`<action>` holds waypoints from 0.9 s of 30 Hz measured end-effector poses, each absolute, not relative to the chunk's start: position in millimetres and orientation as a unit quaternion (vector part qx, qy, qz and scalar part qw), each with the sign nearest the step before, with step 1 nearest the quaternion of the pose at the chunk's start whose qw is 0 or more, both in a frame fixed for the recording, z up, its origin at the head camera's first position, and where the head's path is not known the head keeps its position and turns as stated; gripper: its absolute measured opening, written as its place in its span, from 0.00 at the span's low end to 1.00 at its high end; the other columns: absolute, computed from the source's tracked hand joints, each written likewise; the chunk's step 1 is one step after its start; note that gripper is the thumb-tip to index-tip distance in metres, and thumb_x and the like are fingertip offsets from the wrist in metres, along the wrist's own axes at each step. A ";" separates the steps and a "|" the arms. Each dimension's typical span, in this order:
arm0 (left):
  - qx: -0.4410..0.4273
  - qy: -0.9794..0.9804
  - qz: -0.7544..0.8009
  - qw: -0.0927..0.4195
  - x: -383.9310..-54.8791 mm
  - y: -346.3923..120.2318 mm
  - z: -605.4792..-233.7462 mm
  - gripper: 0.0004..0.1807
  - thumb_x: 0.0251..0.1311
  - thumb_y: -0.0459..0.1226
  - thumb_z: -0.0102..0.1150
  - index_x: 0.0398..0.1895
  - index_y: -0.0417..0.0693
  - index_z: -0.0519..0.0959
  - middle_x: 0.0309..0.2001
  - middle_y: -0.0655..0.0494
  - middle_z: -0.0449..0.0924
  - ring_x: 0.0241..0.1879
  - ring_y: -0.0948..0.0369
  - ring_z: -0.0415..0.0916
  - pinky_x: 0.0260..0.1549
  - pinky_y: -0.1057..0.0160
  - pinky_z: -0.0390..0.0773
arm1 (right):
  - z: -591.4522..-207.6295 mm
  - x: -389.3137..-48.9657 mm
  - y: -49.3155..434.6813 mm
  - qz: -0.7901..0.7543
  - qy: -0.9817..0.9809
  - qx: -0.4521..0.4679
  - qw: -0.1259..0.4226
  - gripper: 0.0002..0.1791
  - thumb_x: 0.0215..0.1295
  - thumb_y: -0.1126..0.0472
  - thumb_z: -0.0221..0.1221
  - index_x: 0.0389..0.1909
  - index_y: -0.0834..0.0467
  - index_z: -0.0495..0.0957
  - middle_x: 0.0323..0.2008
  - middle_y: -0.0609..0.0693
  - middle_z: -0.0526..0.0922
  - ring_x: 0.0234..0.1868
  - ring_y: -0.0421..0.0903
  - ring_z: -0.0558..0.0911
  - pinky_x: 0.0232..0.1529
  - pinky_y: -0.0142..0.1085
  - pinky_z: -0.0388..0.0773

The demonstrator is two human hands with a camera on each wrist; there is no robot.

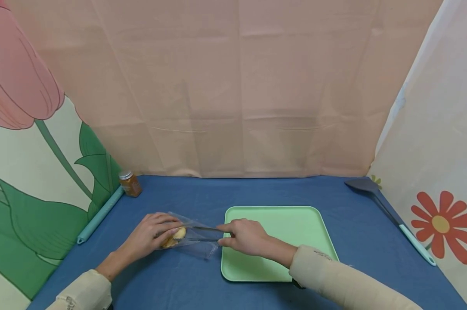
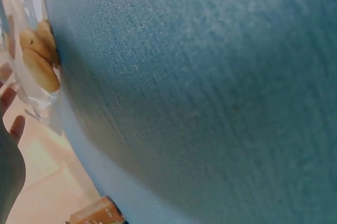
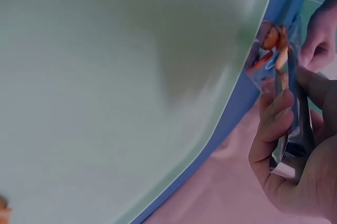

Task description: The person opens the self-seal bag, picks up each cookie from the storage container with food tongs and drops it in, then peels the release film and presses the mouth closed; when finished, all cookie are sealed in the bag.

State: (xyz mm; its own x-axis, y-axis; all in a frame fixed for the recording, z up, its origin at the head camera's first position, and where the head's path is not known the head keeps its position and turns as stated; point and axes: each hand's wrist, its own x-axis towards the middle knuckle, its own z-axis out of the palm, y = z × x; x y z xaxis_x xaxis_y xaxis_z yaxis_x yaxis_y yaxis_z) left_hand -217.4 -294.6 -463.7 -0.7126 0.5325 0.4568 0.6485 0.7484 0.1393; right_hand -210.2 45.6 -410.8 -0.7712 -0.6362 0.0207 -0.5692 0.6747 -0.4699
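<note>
My left hand [image 1: 156,232] grips a clear plastic bag [image 1: 206,249] holding several yellow-brown food pieces [image 1: 180,233], left of the green tray. In the left wrist view the rounded food pieces [image 2: 41,68] show through the film, and fingers of the left hand [image 2: 9,103] lie along the bag. My right hand [image 1: 246,236] holds metal tongs [image 1: 206,228], its thumb and fingers on either side of them. The tongs point left, their arms reaching into the bag up to the food. From the right wrist, the bent end of the tongs [image 3: 284,167] shows inside the right hand [image 3: 300,155].
A light green tray [image 1: 279,217] lies under my right forearm on the blue tabletop [image 1: 171,284]. At the back left stands a brown jar [image 1: 130,185] with a silver lid, beside a long teal bar [image 1: 100,215]. A dark-headed spatula [image 1: 388,211] lies along the right edge.
</note>
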 end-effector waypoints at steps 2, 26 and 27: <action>-0.325 -0.913 -0.144 0.202 -217.8 -294.4 -463.6 0.13 0.66 0.42 0.64 0.52 0.63 0.86 0.52 0.66 0.84 0.56 0.60 0.77 0.56 0.47 0.71 | -410.1 -209.9 41.4 -0.235 0.914 -0.321 0.073 0.23 0.68 0.47 0.63 0.62 0.45 0.80 0.16 0.38 0.73 0.14 0.34 0.68 0.14 0.30 0.57; -0.315 -0.916 -0.144 0.204 -218.1 -293.0 -458.8 0.14 0.66 0.43 0.64 0.54 0.61 0.86 0.54 0.64 0.83 0.56 0.58 0.76 0.55 0.46 0.71 | -407.5 -215.4 18.4 -0.248 0.926 -0.259 0.115 0.24 0.67 0.45 0.63 0.63 0.44 0.80 0.18 0.38 0.78 0.11 0.37 0.62 0.13 0.31 0.54; -0.312 -0.917 -0.147 0.200 -217.8 -292.7 -458.4 0.14 0.66 0.43 0.64 0.54 0.62 0.86 0.54 0.64 0.83 0.56 0.59 0.76 0.55 0.46 0.71 | -407.0 -215.3 19.0 -0.247 0.927 -0.257 0.117 0.24 0.67 0.45 0.63 0.63 0.44 0.80 0.17 0.39 0.78 0.11 0.37 0.62 0.13 0.31 0.54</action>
State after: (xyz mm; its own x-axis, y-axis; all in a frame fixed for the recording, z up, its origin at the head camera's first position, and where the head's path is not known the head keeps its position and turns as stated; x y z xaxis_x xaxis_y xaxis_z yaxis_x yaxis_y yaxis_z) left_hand -217.8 -292.7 -458.4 -0.7253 0.5129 0.4592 0.6310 0.7620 0.1454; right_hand -215.3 19.0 -407.0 -0.8401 -0.5349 -0.0902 -0.4192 0.7457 -0.5179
